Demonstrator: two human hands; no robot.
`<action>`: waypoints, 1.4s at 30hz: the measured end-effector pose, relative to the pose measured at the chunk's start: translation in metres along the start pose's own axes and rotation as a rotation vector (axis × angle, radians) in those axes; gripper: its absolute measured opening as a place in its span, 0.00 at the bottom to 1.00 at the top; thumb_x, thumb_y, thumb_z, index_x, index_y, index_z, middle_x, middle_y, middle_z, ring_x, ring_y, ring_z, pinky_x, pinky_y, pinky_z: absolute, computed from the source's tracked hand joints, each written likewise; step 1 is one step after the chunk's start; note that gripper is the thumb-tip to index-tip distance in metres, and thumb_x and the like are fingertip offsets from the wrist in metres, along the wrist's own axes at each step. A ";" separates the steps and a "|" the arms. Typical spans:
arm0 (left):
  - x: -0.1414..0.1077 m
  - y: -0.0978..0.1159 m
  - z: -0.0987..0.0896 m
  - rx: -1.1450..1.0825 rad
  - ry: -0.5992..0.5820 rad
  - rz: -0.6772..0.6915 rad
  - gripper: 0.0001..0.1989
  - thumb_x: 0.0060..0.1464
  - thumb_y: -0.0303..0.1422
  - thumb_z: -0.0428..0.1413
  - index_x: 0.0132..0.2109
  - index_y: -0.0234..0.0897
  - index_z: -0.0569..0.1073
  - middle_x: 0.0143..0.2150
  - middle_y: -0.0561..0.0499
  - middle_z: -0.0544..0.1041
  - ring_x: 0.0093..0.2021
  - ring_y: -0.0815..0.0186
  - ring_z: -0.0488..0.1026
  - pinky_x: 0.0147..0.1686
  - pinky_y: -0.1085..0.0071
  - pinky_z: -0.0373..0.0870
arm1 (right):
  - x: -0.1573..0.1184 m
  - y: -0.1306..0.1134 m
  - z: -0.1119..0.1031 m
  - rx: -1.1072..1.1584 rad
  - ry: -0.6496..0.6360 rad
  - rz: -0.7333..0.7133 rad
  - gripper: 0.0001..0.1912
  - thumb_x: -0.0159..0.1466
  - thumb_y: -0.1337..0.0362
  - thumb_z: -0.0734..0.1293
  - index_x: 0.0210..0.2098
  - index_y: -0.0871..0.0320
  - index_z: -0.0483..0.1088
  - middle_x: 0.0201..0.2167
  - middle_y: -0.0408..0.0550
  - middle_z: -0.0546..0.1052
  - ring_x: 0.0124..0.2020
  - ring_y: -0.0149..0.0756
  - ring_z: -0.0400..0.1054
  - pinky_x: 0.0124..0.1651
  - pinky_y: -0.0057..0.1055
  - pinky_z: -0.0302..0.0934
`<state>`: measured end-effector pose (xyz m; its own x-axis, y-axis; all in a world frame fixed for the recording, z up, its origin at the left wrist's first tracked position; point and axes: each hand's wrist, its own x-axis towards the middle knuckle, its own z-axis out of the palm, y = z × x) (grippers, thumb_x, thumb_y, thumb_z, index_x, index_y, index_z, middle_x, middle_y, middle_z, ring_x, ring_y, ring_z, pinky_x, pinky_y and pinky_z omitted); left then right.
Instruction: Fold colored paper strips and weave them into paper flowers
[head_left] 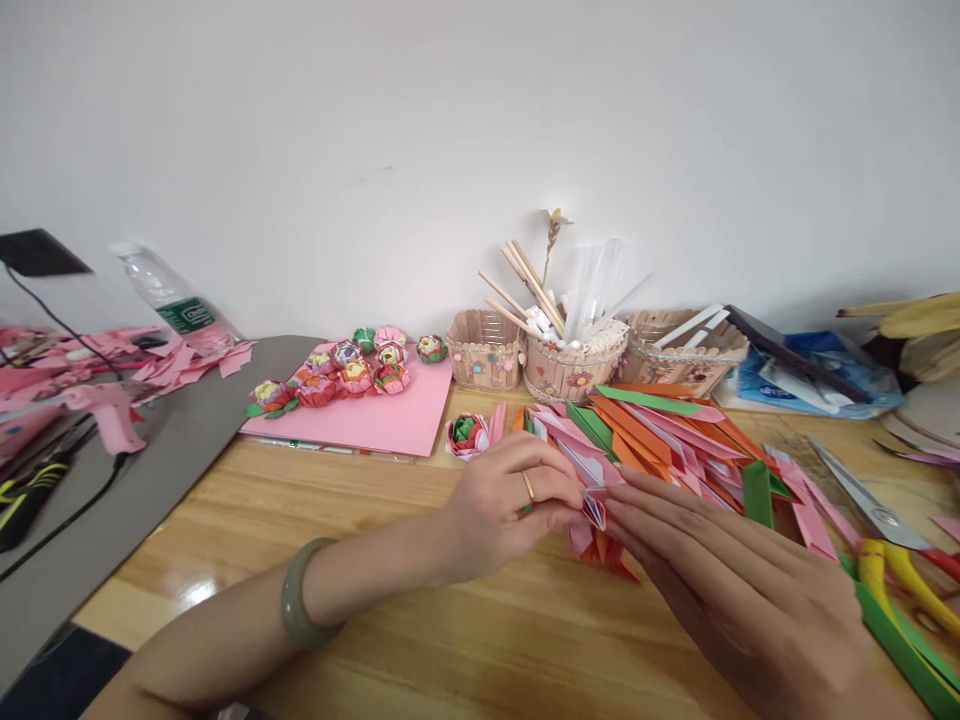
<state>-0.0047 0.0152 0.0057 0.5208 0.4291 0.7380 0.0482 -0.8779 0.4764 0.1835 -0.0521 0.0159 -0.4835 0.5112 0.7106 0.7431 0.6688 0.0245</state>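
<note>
My left hand [504,500], with a gold ring, pinches a small folded paper piece [595,508], pale pink and white with pleat-like layers. From the other side my right hand [739,565] grips the same piece at its fingertips, its long fingers straight and pressed together. Part of the paper is hidden by the fingers. Below and behind it lie orange and pink paper pieces [604,553], partly covered. Just beyond my hands spreads a heap of folded paper strips [675,440] in orange, pink, green and white. A finished paper flower [466,435] sits beyond my left hand.
Several paper flowers [356,375] rest on a pink sheet [405,430]. Decorated baskets [484,350] with sticks line the wall. Scissors with yellow handles [874,565] lie at right. On the left are a pink glue gun [112,415], cutters [34,495] and a tilted bottle [176,300].
</note>
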 end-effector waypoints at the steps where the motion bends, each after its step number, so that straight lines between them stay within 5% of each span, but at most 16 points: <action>1: 0.000 -0.001 0.000 -0.012 -0.012 -0.001 0.03 0.52 0.27 0.54 0.30 0.33 0.71 0.30 0.46 0.74 0.33 0.67 0.70 0.36 0.70 0.68 | 0.001 0.000 0.001 -0.011 0.004 0.001 0.14 0.59 0.73 0.59 0.40 0.55 0.72 0.37 0.49 0.79 0.39 0.41 0.73 0.39 0.34 0.71; 15: -0.002 -0.001 -0.001 -0.073 -0.071 0.101 0.05 0.53 0.22 0.51 0.31 0.33 0.68 0.33 0.44 0.76 0.36 0.68 0.72 0.39 0.70 0.70 | 0.002 0.003 -0.001 0.068 -0.070 -0.096 0.14 0.58 0.77 0.58 0.41 0.61 0.67 0.37 0.54 0.79 0.41 0.39 0.72 0.38 0.33 0.70; 23: -0.003 -0.003 0.002 -0.091 -0.018 0.124 0.04 0.53 0.24 0.51 0.30 0.31 0.68 0.30 0.43 0.76 0.33 0.67 0.71 0.35 0.69 0.69 | 0.002 0.003 0.003 0.136 0.008 -0.058 0.10 0.59 0.76 0.60 0.38 0.61 0.68 0.33 0.53 0.79 0.38 0.36 0.72 0.38 0.31 0.67; 30: 0.001 0.001 0.000 -0.276 -0.072 -0.116 0.05 0.50 0.28 0.56 0.28 0.32 0.69 0.31 0.48 0.71 0.33 0.70 0.69 0.35 0.73 0.67 | 0.010 0.001 0.006 0.515 -0.106 0.172 0.07 0.59 0.74 0.61 0.32 0.57 0.66 0.27 0.44 0.73 0.29 0.30 0.69 0.30 0.25 0.65; 34: 0.003 0.007 0.000 -0.428 -0.122 -0.356 0.06 0.47 0.29 0.59 0.27 0.32 0.69 0.28 0.51 0.70 0.32 0.71 0.67 0.35 0.74 0.65 | 0.013 0.000 0.005 0.751 -0.186 0.440 0.03 0.60 0.67 0.63 0.29 0.55 0.66 0.23 0.40 0.72 0.25 0.28 0.67 0.27 0.23 0.63; 38: 0.004 0.013 -0.001 -0.643 -0.202 -0.665 0.08 0.48 0.33 0.57 0.28 0.31 0.68 0.28 0.52 0.70 0.28 0.73 0.67 0.30 0.76 0.64 | 0.010 0.001 0.008 0.929 -0.281 0.698 0.07 0.59 0.60 0.65 0.27 0.56 0.68 0.23 0.41 0.72 0.25 0.30 0.67 0.27 0.24 0.62; 42: 0.003 0.014 -0.002 -0.719 -0.222 -0.761 0.09 0.47 0.34 0.58 0.29 0.31 0.68 0.28 0.51 0.71 0.28 0.73 0.67 0.29 0.76 0.64 | 0.009 0.001 0.008 1.040 -0.322 0.804 0.09 0.59 0.58 0.65 0.27 0.57 0.69 0.24 0.43 0.72 0.26 0.31 0.67 0.28 0.26 0.62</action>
<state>-0.0040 0.0047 0.0150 0.7128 0.6989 0.0590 -0.0503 -0.0330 0.9982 0.1762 -0.0423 0.0166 -0.2764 0.9579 0.0776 0.2475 0.1490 -0.9574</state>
